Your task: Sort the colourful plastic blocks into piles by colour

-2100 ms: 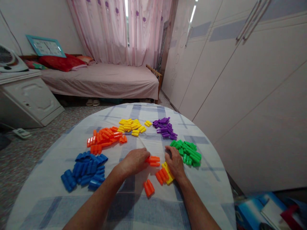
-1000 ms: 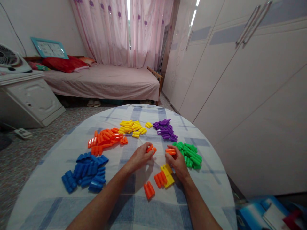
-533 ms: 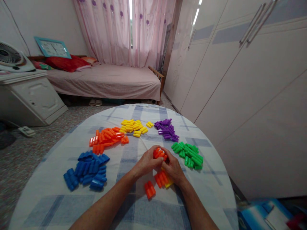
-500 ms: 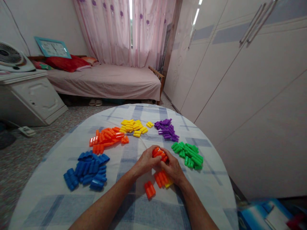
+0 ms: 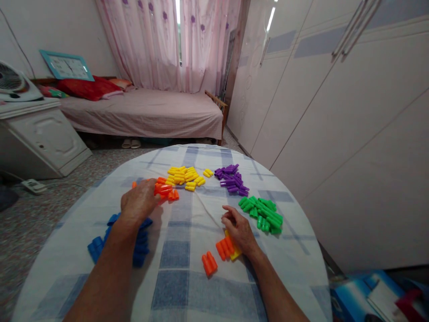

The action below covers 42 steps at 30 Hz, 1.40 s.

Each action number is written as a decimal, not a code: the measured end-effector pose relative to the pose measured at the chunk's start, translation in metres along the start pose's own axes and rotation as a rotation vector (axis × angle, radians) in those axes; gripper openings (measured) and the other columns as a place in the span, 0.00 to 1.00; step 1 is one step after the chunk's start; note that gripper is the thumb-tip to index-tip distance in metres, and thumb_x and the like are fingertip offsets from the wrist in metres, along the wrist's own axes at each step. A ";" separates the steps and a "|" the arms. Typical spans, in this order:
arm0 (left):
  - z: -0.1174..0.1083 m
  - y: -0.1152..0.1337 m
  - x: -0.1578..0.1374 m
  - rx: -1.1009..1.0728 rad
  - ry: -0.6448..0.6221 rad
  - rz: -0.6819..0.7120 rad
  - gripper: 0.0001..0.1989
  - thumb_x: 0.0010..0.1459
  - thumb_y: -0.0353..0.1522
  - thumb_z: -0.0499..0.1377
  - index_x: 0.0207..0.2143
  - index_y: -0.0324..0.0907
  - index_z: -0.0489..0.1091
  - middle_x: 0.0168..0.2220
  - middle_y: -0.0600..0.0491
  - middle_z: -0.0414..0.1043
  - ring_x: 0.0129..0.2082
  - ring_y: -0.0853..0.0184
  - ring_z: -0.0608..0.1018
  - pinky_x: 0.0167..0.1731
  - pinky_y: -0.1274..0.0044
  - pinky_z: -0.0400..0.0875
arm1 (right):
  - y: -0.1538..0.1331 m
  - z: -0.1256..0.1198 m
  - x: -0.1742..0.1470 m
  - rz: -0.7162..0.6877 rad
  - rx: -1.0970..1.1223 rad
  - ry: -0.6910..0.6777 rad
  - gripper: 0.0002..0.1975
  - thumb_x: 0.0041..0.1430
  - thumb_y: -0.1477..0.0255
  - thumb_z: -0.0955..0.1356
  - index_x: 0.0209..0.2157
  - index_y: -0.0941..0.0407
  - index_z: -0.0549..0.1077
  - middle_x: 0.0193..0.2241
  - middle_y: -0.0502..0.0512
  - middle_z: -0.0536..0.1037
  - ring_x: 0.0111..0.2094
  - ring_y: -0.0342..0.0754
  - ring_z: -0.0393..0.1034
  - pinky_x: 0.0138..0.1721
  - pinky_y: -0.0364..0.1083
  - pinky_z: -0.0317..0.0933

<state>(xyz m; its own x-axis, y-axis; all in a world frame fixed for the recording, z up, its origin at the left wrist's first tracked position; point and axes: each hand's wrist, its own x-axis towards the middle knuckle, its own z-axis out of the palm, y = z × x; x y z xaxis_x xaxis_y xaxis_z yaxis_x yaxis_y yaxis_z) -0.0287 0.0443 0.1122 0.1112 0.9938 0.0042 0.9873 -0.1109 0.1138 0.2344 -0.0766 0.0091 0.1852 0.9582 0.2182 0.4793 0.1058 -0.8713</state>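
Note:
My left hand [image 5: 140, 199] reaches over the pile of orange plastic pieces [image 5: 164, 190] at the left. Its fingertips are hidden behind the back of the hand, so I cannot tell whether they grip a piece. My right hand [image 5: 238, 228] rests above the tablecloth with its fingers loosely bent and apart, nothing visible in them. Just under and left of it lie joined orange pieces [image 5: 224, 248] against a yellow piece [image 5: 236, 255]. A separate orange set of tubes [image 5: 209, 264] lies nearer to me. My left forearm partly covers the blue pieces [image 5: 140, 250].
Yellow pieces [image 5: 184, 175] and purple pieces [image 5: 233, 180] lie toward the far side of the round table [image 5: 174, 290]. Green pieces [image 5: 264, 214] are right of my right hand. A bed [image 5: 150, 112] and a wardrobe [image 5: 335, 134] stand beyond the table.
My hands were together around orange pieces at the middle. They have parted: the left has moved to the far-left orange pile, while the right stays near the centre, its fingers loosened.

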 end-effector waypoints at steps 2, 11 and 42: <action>0.000 -0.004 0.002 -0.001 -0.012 -0.037 0.21 0.57 0.36 0.51 0.52 0.38 0.62 0.51 0.39 0.67 0.48 0.51 0.72 0.42 0.65 0.68 | -0.001 -0.001 0.000 0.015 0.008 -0.006 0.16 0.56 0.71 0.62 0.47 0.56 0.69 0.31 0.50 0.75 0.31 0.43 0.70 0.35 0.42 0.64; 0.005 0.036 -0.022 -0.211 -0.058 0.391 0.22 0.55 0.41 0.54 0.51 0.42 0.65 0.47 0.48 0.71 0.44 0.61 0.74 0.43 0.74 0.67 | 0.005 -0.003 0.003 0.092 0.158 0.036 0.17 0.60 0.64 0.61 0.47 0.57 0.69 0.31 0.51 0.75 0.32 0.44 0.72 0.37 0.44 0.65; 0.051 0.063 -0.016 0.201 -0.167 0.418 0.17 0.57 0.22 0.43 0.43 0.36 0.67 0.42 0.40 0.71 0.41 0.55 0.76 0.35 0.68 0.71 | 0.008 -0.005 0.005 0.157 0.230 0.051 0.18 0.60 0.62 0.60 0.46 0.57 0.70 0.31 0.52 0.75 0.31 0.45 0.71 0.37 0.45 0.64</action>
<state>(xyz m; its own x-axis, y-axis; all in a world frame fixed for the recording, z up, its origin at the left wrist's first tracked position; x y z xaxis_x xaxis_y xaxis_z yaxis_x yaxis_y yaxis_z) 0.0379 0.0214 0.0688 0.5028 0.8508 -0.1527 0.8550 -0.5155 -0.0572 0.2434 -0.0723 0.0051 0.2873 0.9536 0.0897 0.2352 0.0205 -0.9717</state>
